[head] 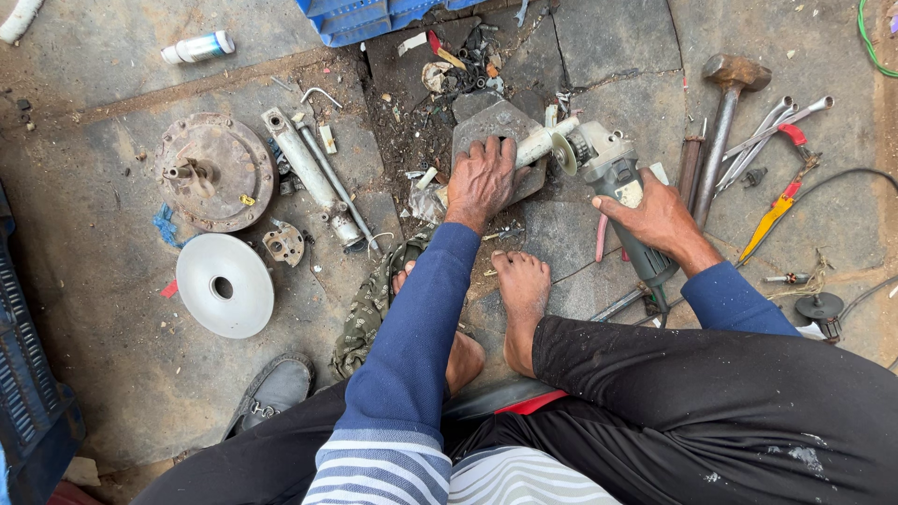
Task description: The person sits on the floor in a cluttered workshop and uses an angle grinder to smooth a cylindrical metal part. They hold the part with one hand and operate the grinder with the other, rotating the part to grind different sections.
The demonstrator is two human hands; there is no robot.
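At frame centre a flat grey metal plate point(496, 126) lies on the stone floor point(94, 271), pinned under the left hand point(482, 180), whose fingers spread over it and seem to steady a pale cylindrical bar point(543, 143). Just right, the right hand point(655, 217) wraps around the grey-green angle grinder point(622, 192), its disc point(563, 153) touching the bar's end. A rusty round hub point(215, 171) and white disc point(224, 284) lie at left; a hammer point(722, 122) lies upper right.
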